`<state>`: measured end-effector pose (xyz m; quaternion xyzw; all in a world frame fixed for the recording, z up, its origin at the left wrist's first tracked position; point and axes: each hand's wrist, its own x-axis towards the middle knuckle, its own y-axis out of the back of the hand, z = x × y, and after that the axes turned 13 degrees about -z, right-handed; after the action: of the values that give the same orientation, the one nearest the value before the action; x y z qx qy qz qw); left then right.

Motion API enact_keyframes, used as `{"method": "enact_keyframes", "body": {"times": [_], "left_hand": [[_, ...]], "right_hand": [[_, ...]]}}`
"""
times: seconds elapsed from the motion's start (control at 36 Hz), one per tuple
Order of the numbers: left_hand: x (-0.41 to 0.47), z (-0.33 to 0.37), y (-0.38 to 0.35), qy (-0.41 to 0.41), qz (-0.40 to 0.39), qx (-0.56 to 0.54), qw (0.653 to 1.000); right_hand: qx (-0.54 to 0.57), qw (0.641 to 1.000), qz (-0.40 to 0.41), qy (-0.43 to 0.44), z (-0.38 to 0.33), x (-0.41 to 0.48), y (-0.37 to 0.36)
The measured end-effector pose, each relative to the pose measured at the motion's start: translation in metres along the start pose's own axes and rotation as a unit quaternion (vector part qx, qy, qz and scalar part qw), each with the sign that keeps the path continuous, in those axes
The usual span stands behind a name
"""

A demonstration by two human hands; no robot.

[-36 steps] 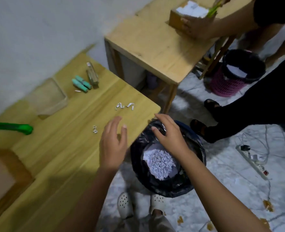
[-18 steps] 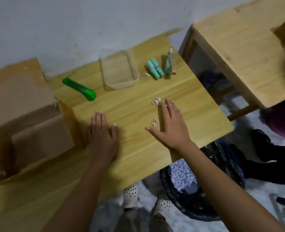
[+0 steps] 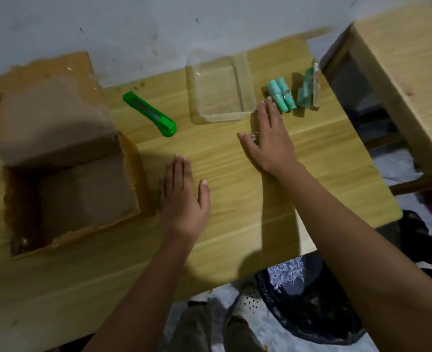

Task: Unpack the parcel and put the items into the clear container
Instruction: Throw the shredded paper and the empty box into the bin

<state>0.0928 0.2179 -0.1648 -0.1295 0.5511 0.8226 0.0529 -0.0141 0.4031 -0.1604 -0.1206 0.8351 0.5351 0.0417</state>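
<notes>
Head view.
- Cardboard box [image 3: 65, 153]: left of frame, open, on the wooden table [image 3: 324, 161].
- Green knife [image 3: 150, 114]: centre-left.
- Clear container [image 3: 221, 87]: upper centre.
- Teal tubes [image 3: 282, 97]: upper right, just beside the container.
- Left hand [image 3: 182, 199]: flat on the table beside the box, fingers straight and together, holding nothing.
- Right hand [image 3: 270, 141]: flat, fingers straight, tips near the tubes.

right hand [image 3: 270, 146] slid forward, fingertips [image 3: 270, 102] now just beside teal tubes [image 3: 282, 97] and clear container [image 3: 246, 80] corner
</notes>
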Motion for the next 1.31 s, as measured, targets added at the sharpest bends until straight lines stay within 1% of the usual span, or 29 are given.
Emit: {"method": "enact_keyframes", "body": {"times": [0.19, 0.31, 0.42, 0.64, 0.69, 0.78, 0.83, 0.92, 1.0, 1.14, 1.31], "left_hand": [[0.0, -0.001, -0.001, -0.005, 0.0, 0.004, 1.0], [-0.001, -0.001, 0.0, -0.004, 0.003, 0.002, 1.0], [-0.001, 0.0, -0.001, -0.008, 0.003, -0.008, 1.0], [-0.005, 0.001, -0.011, -0.04, 0.059, -0.001, 0.997], [-0.011, 0.014, -0.016, -0.047, 0.048, -0.009, 0.998], [-0.025, 0.044, -0.028, -0.08, 0.002, -0.007, 0.997], [-0.033, 0.065, -0.036, -0.094, -0.014, 0.002, 0.995], [-0.038, 0.089, -0.049, -0.086, -0.022, 0.005, 0.996], [-0.036, 0.1, -0.055, -0.062, 0.001, 0.001, 0.998], [-0.034, 0.099, -0.065, -0.067, 0.057, -0.014, 0.996], [-0.031, 0.1, -0.066, -0.066, 0.072, -0.011, 0.995]], "right_hand": [[0.01, 1.0, -0.02, -0.016, 0.0, 0.021, 0.004], [0.021, 0.999, 0.03, 0.02, -0.001, 0.014, 0.0], [0.056, 0.994, 0.067, 0.065, -0.001, -0.022, -0.009], [0.104, 0.986, 0.059, 0.113, 0.012, -0.114, -0.025], [0.113, 0.984, 0.06, 0.121, 0.018, -0.133, -0.023], [0.107, 0.984, 0.065, 0.123, 0.033, -0.15, -0.021], [0.08, 0.988, 0.061, 0.118, 0.048, -0.154, -0.019], [0.032, 0.994, 0.036, 0.093, 0.072, -0.151, -0.012], [0.008, 0.997, 0.022, 0.075, 0.084, -0.143, 0.001], [-0.018, 0.999, 0.034, 0.029, 0.111, -0.131, 0.017], [-0.02, 0.996, 0.062, -0.054, 0.138, -0.127, 0.027]]}}
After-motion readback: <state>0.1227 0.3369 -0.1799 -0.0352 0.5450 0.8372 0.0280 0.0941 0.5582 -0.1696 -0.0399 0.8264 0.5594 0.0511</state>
